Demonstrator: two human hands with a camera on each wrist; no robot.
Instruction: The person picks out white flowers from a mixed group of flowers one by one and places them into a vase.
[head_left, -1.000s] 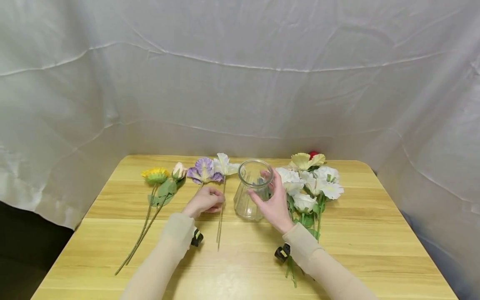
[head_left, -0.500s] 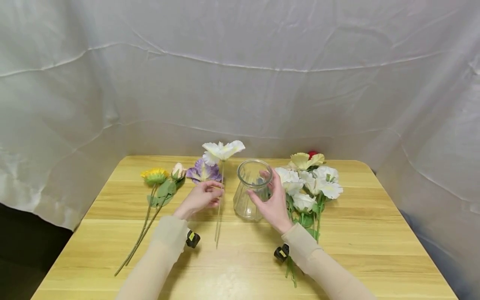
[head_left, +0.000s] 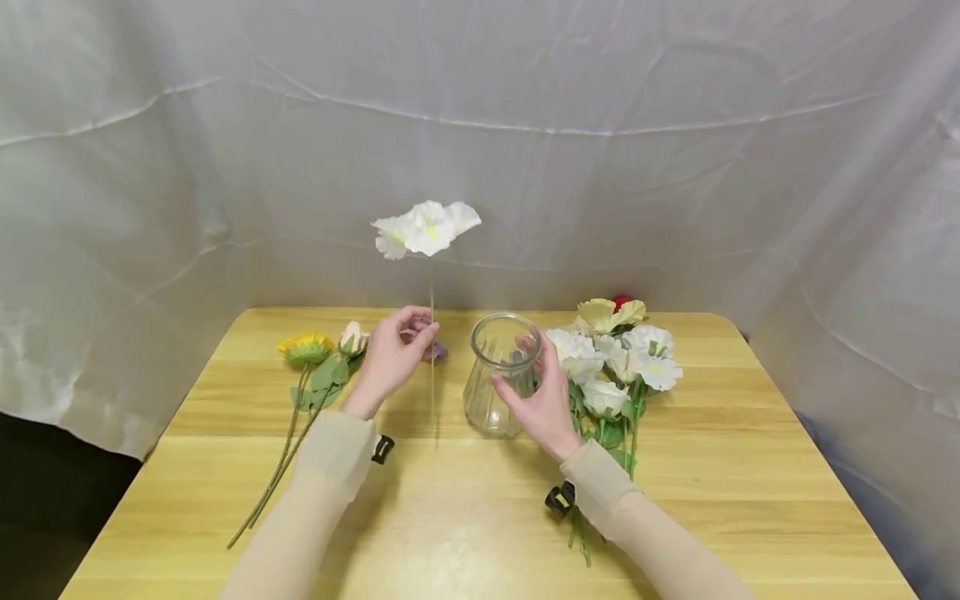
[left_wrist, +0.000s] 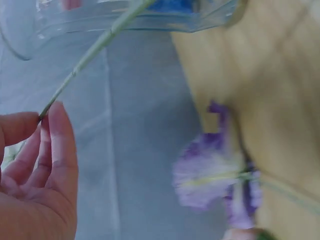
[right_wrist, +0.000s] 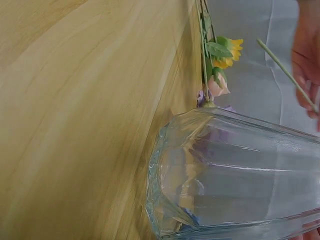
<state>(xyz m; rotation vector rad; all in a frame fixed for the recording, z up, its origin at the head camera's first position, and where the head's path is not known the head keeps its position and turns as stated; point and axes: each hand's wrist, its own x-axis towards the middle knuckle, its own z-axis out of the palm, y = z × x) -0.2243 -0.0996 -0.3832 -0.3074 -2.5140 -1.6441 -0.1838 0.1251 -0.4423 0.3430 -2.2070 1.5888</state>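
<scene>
My left hand pinches the thin stem of a white flower between thumb and fingertips. The flower stands upright, its head high over the table's back edge; in the right wrist view the lower end of the stem hangs clear of the tabletop. Just right of it is a clear glass vase, standing on the table. Around the vase's neck my right hand curls thumb and fingers. A purple flower lies behind my left hand, mostly hidden in the head view.
On the left lie a yellow sunflower and a pale pink rosebud with long stems. To the vase's right is a bunch of white flowers, with a cream flower and a red one behind. Grey cloth hangs beyond the table.
My left hand has lifted the white flower from the tabletop, raising it upright and slightly leftward. The right hand has stayed at the vase.
</scene>
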